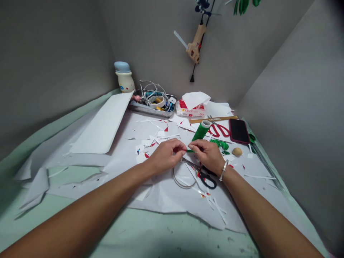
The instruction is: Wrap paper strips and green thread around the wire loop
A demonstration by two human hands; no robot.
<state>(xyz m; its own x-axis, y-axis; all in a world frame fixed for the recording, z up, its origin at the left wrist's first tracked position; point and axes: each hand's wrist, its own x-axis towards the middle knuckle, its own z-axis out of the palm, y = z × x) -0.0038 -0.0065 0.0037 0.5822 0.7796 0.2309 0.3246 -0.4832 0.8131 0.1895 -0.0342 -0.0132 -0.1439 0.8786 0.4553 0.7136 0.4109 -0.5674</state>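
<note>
My left hand [168,154] and my right hand [206,154] meet over the white paper sheets [118,157], fingers pinched together. Between them runs a thin green-wrapped wire piece [190,151], held at both ends. A loop of bare wire [184,177] lies just under the hands. Black-handled scissors [206,177] lie beneath my right wrist, which wears a silver bracelet. A roll of green tape [201,130] lies right behind my right hand.
Red scissors [220,129], a wooden ruler [212,119], a dark phone [238,130], green leaf shapes [220,144] and a tissue pack [193,105] lie behind. A metal tray [152,105] with cables and tape, a bottle [124,77], a hanging glue gun [195,44]. Paper scraps are scattered about.
</note>
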